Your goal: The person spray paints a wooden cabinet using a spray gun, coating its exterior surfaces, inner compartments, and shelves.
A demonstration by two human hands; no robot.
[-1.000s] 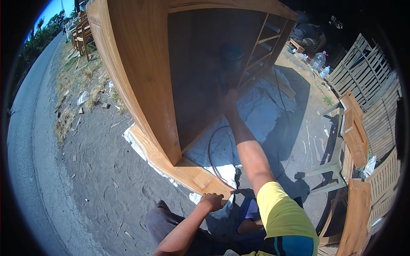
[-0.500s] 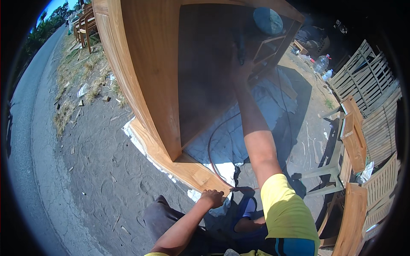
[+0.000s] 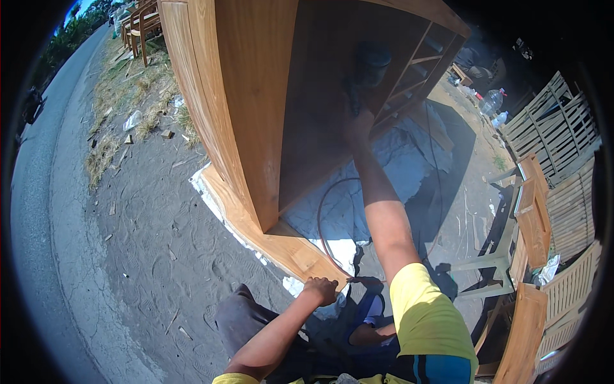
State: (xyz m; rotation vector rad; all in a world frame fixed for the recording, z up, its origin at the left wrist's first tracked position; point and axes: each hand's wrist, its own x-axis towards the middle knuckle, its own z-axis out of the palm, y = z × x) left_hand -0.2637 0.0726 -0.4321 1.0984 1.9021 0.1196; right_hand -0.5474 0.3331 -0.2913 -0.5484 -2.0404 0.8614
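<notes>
My right hand (image 3: 359,121) reaches into the shaded inside of a large wooden cabinet (image 3: 252,115), closed around the dark grip of a spray gun (image 3: 352,93). The gun's round cup (image 3: 373,63) sits beyond the hand, and haze hangs around it, blurring the details. My left hand (image 3: 322,291) is low in front of me, its fingers curled over the near end of a wooden board (image 3: 288,253) at the cabinet's foot. A thin reddish-brown hose (image 3: 321,217) loops across a pale sheet (image 3: 377,173) and passes close to the left hand.
Open shelf compartments (image 3: 409,77) line the cabinet's right part. On the right lie wooden furniture pieces (image 3: 532,217), a pale plastic chair (image 3: 492,265) and slatted panels (image 3: 543,121). Plastic bottles (image 3: 492,102) stand farther back. A paved road (image 3: 48,211) runs along the left.
My right hand has lowered slightly and turned the spray gun, so its cup shows lower and farther left. The view has shifted a little; my left hand stays at the board.
</notes>
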